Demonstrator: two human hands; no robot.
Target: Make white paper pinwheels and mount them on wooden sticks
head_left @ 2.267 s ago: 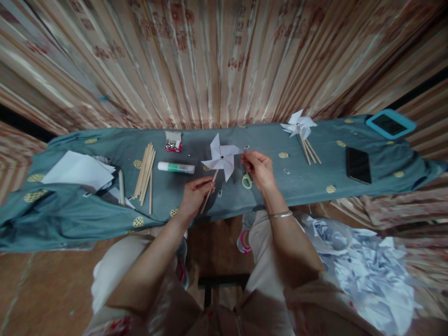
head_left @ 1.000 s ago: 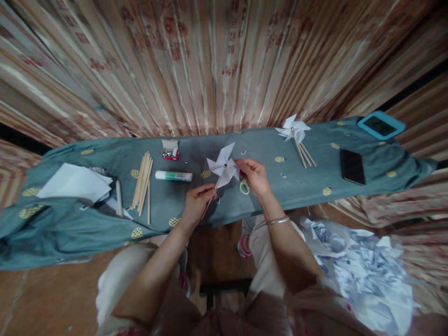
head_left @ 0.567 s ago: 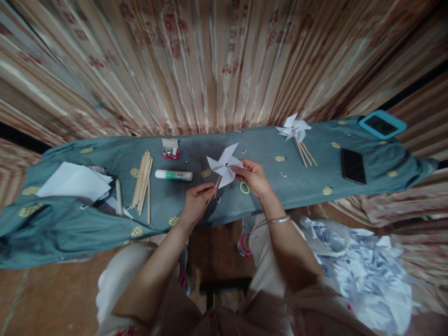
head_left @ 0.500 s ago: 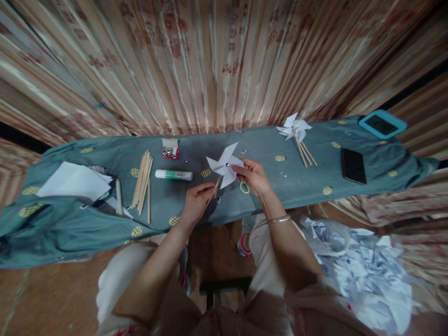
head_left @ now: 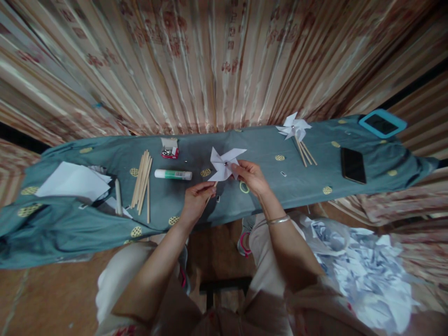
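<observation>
A white paper pinwheel (head_left: pixel 221 171) with a small metal pin at its centre is held up over the middle of the table. My left hand (head_left: pixel 196 199) pinches its wooden stick (head_left: pixel 209 199) just below the blades. The fingers of my right hand (head_left: pixel 252 176) are closed at the pinwheel's right side, by the pin, and cover part of a blade. Under my right hand lies a pale green ring (head_left: pixel 244 187), perhaps a scissors handle, partly hidden. To the left are a glue stick (head_left: pixel 173 174) and an open small box of metal pins (head_left: pixel 170 150).
Wooden sticks (head_left: pixel 142 182) and white paper sheets (head_left: pixel 72 182) lie on the left of the cloth-covered table (head_left: pixel 259 140). Finished pinwheels (head_left: pixel 293 127), a phone (head_left: pixel 353 165) and a blue-framed device (head_left: pixel 382 123) are on the right. A bag of crumpled paper (head_left: pixel 371 275) stands below.
The pinwheel's blades have turned about the pin while the stick stays in my left hand. Both hands have hardly moved.
</observation>
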